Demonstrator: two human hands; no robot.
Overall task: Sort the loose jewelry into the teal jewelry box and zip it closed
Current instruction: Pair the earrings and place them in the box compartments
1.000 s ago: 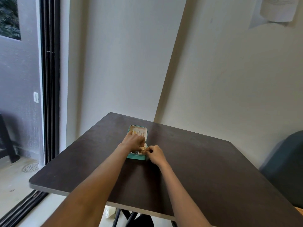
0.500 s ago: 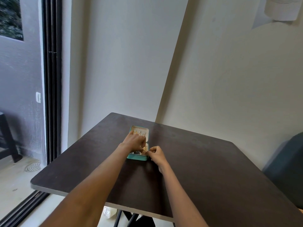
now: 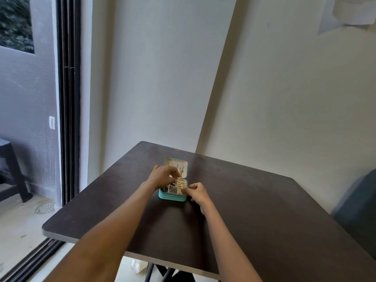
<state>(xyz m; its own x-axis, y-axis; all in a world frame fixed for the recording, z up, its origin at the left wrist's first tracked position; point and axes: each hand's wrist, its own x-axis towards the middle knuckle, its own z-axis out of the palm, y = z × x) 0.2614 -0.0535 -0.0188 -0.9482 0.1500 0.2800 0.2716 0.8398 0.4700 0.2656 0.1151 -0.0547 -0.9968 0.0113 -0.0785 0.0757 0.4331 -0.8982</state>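
Teal box [image 3: 173,197] lying open at the frame's centre on a dark table [image 3: 254,210], lid [image 3: 176,166] folded back toward the wall. Small jewelry [image 3: 178,187] fills its compartments. Left hand [image 3: 162,177], fingers curled, reaches over the box; whether it pinches a piece cannot be told. Right hand [image 3: 198,193], at the box's right edge, fingers curled; its grip is likewise unclear.

L arm [image 3: 114,226] bare, no sleeve | R arm [image 3: 225,237] same | no rings/watch visible
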